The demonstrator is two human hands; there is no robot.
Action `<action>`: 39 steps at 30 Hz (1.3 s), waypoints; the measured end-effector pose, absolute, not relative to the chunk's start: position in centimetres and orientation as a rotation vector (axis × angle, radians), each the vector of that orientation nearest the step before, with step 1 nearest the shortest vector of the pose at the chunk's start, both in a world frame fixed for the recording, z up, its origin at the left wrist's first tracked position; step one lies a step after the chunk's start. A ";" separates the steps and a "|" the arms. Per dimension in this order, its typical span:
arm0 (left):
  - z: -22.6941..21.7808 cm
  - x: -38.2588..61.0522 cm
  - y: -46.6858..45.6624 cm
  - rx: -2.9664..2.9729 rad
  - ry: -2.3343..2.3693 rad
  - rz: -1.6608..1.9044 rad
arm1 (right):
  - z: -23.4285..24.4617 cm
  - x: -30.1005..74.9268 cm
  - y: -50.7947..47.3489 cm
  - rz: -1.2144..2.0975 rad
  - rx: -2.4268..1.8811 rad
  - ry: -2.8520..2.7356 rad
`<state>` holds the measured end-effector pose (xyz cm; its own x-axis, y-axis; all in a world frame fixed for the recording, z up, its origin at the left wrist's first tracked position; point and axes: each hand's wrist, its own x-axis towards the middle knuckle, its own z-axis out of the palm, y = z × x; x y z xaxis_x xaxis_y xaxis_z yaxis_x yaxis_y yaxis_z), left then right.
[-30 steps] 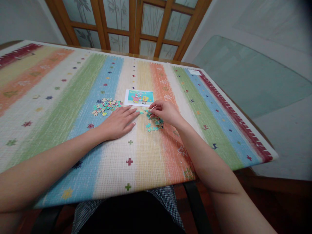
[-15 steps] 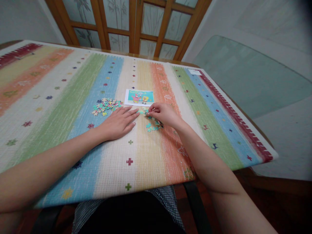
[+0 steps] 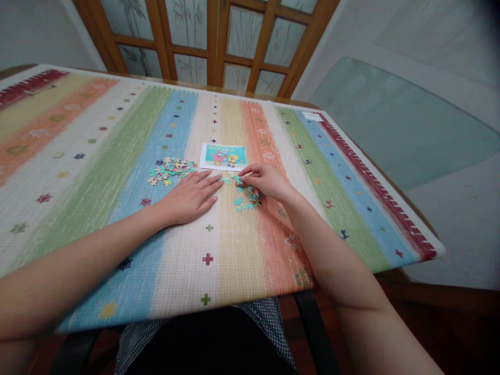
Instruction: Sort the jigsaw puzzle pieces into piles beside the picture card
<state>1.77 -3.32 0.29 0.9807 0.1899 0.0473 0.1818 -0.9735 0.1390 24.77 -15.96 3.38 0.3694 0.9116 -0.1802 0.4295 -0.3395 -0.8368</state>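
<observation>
My left hand (image 3: 194, 195) lies flat on the striped tablecloth, fingers stretched out, holding nothing. Just beyond it is a loose heap of jigsaw puzzle pieces (image 3: 170, 170), mostly teal, pink and yellow. My right hand (image 3: 263, 181) is closed in a pinch at a small teal puzzle piece (image 3: 236, 180), whose edge shows at the fingertips. Below that hand, several teal pieces (image 3: 242, 204) form a partly joined strip, some of it hidden by the fingers. A picture card (image 3: 224, 157) with cartoon figures lies flat directly beyond both hands.
The striped tablecloth (image 3: 187, 271) covers the table. A white slip (image 3: 312, 116) lies near the far right edge. Behind the table stand wooden doors with glass panes (image 3: 213, 47). A dark chair arm (image 3: 316, 328) is below the near edge.
My right hand has shifted slightly, its fingertips drawing a little up and right, so more of the teal pieces beneath show. My left hand stays in place.
</observation>
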 end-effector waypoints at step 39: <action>0.2 1.8 -3.3 3.040 0.288 0.082 | 2.9 22.2 -15.4 0.443 -2.070 -1.399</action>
